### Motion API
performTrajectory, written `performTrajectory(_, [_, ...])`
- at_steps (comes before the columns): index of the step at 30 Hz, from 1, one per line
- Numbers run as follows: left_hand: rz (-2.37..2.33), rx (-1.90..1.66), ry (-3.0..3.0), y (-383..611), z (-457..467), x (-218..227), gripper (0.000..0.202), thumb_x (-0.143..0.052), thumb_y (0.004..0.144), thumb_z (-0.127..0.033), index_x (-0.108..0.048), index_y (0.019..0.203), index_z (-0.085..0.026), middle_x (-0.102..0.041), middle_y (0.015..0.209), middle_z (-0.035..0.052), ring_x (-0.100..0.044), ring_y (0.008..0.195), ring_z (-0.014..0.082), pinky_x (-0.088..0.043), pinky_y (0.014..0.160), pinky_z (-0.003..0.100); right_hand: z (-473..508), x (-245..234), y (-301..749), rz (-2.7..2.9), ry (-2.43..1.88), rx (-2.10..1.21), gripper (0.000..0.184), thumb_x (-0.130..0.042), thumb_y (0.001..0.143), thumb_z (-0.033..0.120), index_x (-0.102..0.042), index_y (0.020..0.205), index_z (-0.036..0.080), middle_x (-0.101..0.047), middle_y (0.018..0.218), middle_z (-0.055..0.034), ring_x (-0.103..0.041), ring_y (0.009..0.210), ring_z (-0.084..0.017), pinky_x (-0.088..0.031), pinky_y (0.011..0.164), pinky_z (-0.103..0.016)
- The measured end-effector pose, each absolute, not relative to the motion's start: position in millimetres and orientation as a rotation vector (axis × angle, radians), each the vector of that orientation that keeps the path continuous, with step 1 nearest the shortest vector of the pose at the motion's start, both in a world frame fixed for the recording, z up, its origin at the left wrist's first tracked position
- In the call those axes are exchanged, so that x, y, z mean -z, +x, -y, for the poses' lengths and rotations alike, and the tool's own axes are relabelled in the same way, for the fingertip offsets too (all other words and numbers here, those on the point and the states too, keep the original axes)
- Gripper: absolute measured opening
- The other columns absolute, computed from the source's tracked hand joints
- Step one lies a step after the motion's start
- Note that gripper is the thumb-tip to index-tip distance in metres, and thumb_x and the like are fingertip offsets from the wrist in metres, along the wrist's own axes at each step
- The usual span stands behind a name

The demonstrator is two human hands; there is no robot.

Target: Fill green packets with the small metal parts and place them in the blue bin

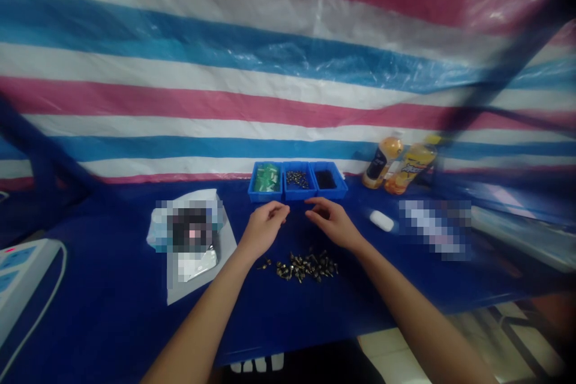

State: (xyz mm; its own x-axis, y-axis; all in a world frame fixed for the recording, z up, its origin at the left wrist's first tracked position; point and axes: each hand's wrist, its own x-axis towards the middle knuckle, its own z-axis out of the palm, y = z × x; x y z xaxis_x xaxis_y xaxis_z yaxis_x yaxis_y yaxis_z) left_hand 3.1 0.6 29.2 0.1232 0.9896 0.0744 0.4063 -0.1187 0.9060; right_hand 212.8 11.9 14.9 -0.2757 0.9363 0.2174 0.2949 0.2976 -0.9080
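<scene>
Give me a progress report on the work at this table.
Done: three blue bins already hold parts: green pieces, small dark metal parts and black bits. In hand: no part is visibly held; the left hand and right hand hover just in front of the bins. Left: a loose heap of small metal fittings lies on the blue table, below the hands.

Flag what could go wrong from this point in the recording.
The left hand and right hand hover close to the three blue plastic trays, so a knock could spill their small parts. The loose dark metal fasteners lie unconfined on the blue table, and could roll away or be missed against it.
</scene>
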Motion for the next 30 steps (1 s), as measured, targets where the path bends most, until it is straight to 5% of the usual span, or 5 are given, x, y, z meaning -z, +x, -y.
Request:
performTrajectory(8, [-1.667, -0.511, 2.142, -31, 7, -34, 0.032, -0.066, 0.071, -0.055, -0.067, 0.083, -0.026, -0.065, 0.071, 0.0027, -0.057, 0.064, 0.021, -0.027, 0.053, 0.029, -10, -12, 213, 2.0, -1.148, -0.884, 0.029, -0.058, 0.089, 0.039, -0.065, 0.11, 0.019, -0.063, 0.071, 0.0015, -0.053, 0.06, -0.011, -0.041, 0.058, -0.023])
performTrajectory(13, [-1.538, -0.397, 2.124, -42, 5, -27, 0.017, -0.068, 0.07, -0.041, -0.067, 0.078, -0.026, -0.067, 0.072, 0.0015, -0.059, 0.066, 0.021, -0.03, 0.054, 0.028, -11, -10, 214, 2.047, -1.15, -0.87, 0.027, -0.059, 0.089, 0.037, -0.066, 0.108, 0.02, -0.066, 0.075, 0.0005, -0.055, 0.061, -0.012, -0.042, 0.059, -0.023])
performTrajectory(21, [-1.48, -0.475, 2.182, -27, 5, -29, 0.005, -0.06, 0.075, -0.024, -0.064, 0.078, -0.025, -0.068, 0.074, 0.0002, -0.061, 0.069, 0.0193, -0.035, 0.06, 0.028, -11, -10, 214, 2.096, -1.149, -0.845, 0.026, -0.058, 0.09, 0.036, -0.066, 0.108, 0.02, -0.067, 0.073, 0.0004, -0.055, 0.06, -0.012, -0.041, 0.058, -0.024])
performTrajectory(30, [-1.247, -0.879, 1.911, 2, 8, -31, 0.01, -0.061, 0.082, -0.028, -0.063, 0.088, -0.021, -0.069, 0.085, 0.002, -0.065, 0.08, 0.0171, -0.048, 0.074, 0.029, -7, -14, 210, 2.107, -1.037, -0.853, 0.026, -0.059, 0.089, 0.032, -0.068, 0.11, 0.02, -0.07, 0.09, -0.0032, -0.06, 0.071, -0.014, -0.045, 0.066, -0.026])
